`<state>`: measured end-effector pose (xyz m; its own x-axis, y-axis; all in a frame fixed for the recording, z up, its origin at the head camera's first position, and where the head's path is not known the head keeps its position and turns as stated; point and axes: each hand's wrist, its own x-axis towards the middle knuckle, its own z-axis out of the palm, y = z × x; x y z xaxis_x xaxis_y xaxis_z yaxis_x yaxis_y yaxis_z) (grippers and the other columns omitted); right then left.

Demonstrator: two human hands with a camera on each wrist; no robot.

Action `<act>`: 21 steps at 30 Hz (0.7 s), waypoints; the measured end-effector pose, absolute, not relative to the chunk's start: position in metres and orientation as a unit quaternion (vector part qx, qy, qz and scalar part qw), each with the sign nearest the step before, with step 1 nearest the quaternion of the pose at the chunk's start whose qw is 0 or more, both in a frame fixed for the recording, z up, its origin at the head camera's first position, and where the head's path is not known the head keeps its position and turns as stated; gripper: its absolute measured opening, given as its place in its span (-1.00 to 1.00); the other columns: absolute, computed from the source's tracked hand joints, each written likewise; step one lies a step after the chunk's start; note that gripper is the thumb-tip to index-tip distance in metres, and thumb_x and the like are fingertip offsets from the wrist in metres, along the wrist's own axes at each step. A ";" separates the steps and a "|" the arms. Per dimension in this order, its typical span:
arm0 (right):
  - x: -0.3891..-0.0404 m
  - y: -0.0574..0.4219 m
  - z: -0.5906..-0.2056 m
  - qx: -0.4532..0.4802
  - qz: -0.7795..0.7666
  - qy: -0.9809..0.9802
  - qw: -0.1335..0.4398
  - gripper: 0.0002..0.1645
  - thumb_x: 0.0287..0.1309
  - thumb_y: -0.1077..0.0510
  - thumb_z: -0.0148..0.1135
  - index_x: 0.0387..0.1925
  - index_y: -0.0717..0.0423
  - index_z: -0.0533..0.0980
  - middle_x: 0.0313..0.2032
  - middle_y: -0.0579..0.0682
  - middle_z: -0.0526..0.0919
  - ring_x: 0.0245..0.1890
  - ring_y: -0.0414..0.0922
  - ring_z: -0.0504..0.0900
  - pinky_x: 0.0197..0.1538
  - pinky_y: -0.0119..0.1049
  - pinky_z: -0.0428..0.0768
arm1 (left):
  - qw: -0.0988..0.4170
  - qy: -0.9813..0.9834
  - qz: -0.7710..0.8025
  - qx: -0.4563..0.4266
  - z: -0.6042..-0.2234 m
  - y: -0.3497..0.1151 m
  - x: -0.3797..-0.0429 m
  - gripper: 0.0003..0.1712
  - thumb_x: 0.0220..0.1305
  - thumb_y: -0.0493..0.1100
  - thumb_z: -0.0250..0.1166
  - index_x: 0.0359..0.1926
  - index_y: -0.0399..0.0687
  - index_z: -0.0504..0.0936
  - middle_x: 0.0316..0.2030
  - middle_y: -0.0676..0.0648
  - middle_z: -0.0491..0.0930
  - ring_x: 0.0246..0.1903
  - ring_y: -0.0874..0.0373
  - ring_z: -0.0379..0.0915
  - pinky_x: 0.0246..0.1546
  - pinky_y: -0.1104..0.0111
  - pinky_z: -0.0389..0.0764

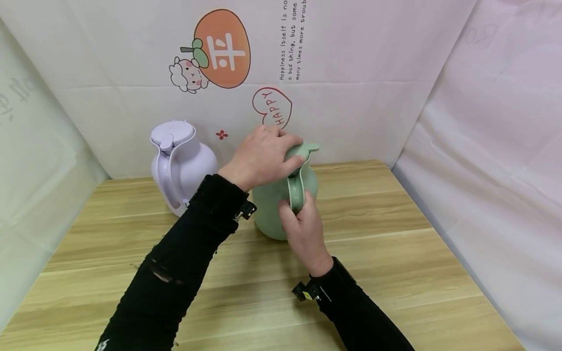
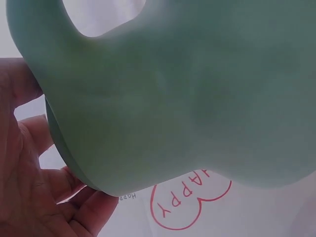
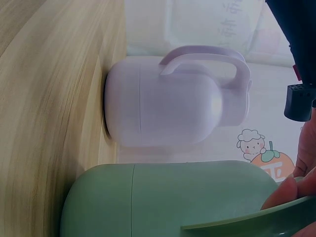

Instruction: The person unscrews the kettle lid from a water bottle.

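Observation:
A green vacuum jug (image 1: 270, 209) stands upright on the table, its handle (image 1: 296, 194) toward me. My left hand (image 1: 265, 158) lies over the top of the jug and grips its lid (image 1: 296, 151), thumb on the near side. In the left wrist view the fingers (image 2: 94, 212) curl round the rim of the jug's top. My right hand (image 1: 306, 234) holds the handle, thumb on its left side; the other fingers are partly hidden. To the left, apart from both hands, stands a lilac vacuum jug (image 1: 195, 168) with its lid on.
The wooden table (image 1: 386, 273) reaches back to a white printed cloth (image 1: 360, 97) just behind the jugs. More white cloth (image 1: 496, 146) hangs at the right side and at the left. My left forearm (image 1: 175, 263) passes in front of the lilac jug's base.

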<state>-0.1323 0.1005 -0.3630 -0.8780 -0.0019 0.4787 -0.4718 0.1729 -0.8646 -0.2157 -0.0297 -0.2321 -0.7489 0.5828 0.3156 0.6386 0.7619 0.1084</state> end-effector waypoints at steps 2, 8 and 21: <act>-0.133 0.101 -0.363 0.159 0.621 -0.743 0.190 -0.84 0.47 0.17 0.06 -0.28 0.06 0.29 -0.63 -0.02 0.35 -0.67 -0.06 0.38 -0.50 -0.29 0.40 | 0.132 -0.932 -0.101 -0.323 -0.232 -0.029 -0.215 -0.47 0.51 0.22 0.07 0.32 0.17 0.62 0.15 -0.08 0.60 0.12 -0.04 0.41 0.28 0.14 0.37; -0.134 0.101 -0.365 0.157 0.615 -0.749 0.190 -0.85 0.47 0.16 0.07 -0.26 0.07 0.30 -0.61 -0.01 0.37 -0.66 -0.06 0.41 -0.49 -0.28 0.42 | 0.132 -0.938 -0.086 -0.308 -0.232 -0.027 -0.215 -0.45 0.51 0.28 0.07 0.31 0.17 0.60 0.04 -0.07 0.56 -0.02 0.00 0.35 0.11 0.20 0.39; -0.134 0.101 -0.364 0.158 0.617 -0.747 0.188 -0.85 0.48 0.16 0.05 -0.25 0.07 0.30 -0.62 -0.01 0.37 -0.66 -0.05 0.41 -0.50 -0.28 0.44 | 0.154 -0.945 -0.087 -0.275 -0.236 -0.021 -0.214 -0.42 0.44 0.38 0.11 0.22 0.19 0.63 -0.17 -0.04 0.46 -0.12 0.04 0.29 -0.08 0.22 0.38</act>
<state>-0.1338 0.1013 -0.3641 -0.8794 -0.0030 0.4760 -0.4680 0.1881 -0.8635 -0.2142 -0.0211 -0.2357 -0.8013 0.4928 0.3391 0.5462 0.8339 0.0790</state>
